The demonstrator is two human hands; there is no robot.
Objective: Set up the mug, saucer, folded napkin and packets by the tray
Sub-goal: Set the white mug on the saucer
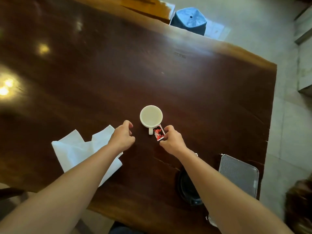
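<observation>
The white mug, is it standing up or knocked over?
Standing up: the white mug sits on the dark wooden table, round mouth facing up.

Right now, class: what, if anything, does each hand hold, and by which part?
The right hand pinches the red packet by its near end, beside the mug handle. The left hand holds nothing; its fingers are curled above the table.

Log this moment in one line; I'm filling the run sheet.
right hand: holds packet beside mug | left hand: empty, over napkin
</observation>
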